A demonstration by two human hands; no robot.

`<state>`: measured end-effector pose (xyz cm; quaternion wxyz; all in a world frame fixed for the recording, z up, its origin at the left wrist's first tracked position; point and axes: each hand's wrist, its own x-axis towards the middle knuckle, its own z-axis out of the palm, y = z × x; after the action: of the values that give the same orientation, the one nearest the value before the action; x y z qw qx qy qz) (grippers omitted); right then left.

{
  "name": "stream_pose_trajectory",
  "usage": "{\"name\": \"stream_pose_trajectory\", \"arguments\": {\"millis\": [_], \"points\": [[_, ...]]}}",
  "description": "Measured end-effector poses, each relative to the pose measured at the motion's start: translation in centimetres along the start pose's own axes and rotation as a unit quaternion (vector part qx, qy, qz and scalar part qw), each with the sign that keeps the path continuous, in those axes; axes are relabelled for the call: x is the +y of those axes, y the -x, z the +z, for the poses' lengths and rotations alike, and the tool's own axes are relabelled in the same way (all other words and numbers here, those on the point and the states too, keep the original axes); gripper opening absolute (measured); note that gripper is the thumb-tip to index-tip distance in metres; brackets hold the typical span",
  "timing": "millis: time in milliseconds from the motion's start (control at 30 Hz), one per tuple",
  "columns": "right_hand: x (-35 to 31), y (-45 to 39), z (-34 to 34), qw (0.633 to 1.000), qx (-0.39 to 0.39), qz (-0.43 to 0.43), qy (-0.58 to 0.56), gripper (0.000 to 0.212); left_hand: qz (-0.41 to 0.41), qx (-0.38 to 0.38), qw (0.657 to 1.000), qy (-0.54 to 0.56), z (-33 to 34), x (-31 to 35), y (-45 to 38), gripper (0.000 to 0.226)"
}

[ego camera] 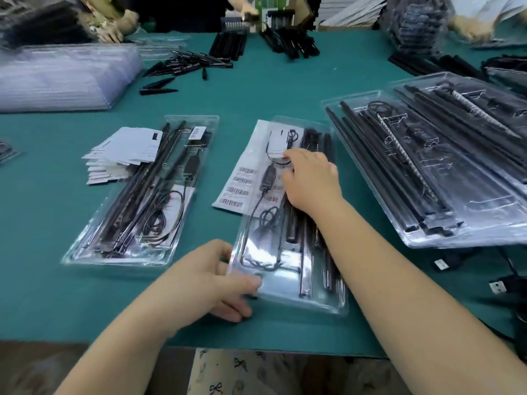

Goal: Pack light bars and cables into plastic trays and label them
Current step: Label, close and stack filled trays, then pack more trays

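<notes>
At the centre of the frame I am seeing a clear plastic tray (288, 297) that is glaring glossy under the light, with matt black light bars (305, 252) and a smooth black cable (252, 223) lying inside it. The table (256, 92) is showing a matt teal cloth-like covering. At mid left, a stack of white paper cards (122, 155) is looking flat and dull.

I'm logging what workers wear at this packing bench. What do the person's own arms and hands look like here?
Both forearms are bare up to the frame edge, with no sleeves in view. The left hand and right hand wear no gloves; no rings, watch or wristband show.
</notes>
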<state>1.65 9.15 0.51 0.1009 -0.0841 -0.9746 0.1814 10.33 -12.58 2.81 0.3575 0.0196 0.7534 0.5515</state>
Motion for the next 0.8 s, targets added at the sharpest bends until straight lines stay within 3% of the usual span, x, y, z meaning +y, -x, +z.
{"name": "stream_pose_trajectory", "arguments": {"millis": [100, 200, 400, 567, 667, 733, 800], "points": [[-0.1, 0.0, -0.1, 1.0, 0.018, 0.007, -0.009, 0.041, 0.008, 0.007, 0.996, 0.085, 1.1, -0.4, -0.2, 0.055], [-0.1, 0.0, 0.1, 1.0, 0.021, 0.001, 0.009, 0.04, 0.023, 0.032, 0.995, 0.089, 1.6, -0.4, -0.3, 0.041], [-0.3, 0.3, -0.4, 0.999, 0.029, 0.011, -0.019, 0.041, 0.026, 0.067, 0.993, 0.098, 2.4, -0.3, -0.7, 0.047], [0.1, 1.6, -2.3, 0.993, 0.082, 0.051, -0.072, 0.043, 0.025, 0.065, 0.988, 0.14, 2.2, 0.0, -0.8, 0.043], [0.8, 4.2, -2.5, 0.993, 0.017, 0.091, -0.077, 0.06, 0.025, 0.089, 0.983, 0.158, 2.2, -0.2, -0.8, 0.043], [1.1, 6.2, -1.9, 0.991, -0.028, 0.107, -0.073, 0.066, 0.014, 0.066, 0.992, 0.106, 1.8, 0.3, -0.7, 0.038], [1.3, 7.2, -1.5, 0.991, -0.056, 0.103, -0.061, 0.067, 0.012, 0.026, 0.997, -0.066, 1.1, 1.2, -0.6, 0.023]]}}
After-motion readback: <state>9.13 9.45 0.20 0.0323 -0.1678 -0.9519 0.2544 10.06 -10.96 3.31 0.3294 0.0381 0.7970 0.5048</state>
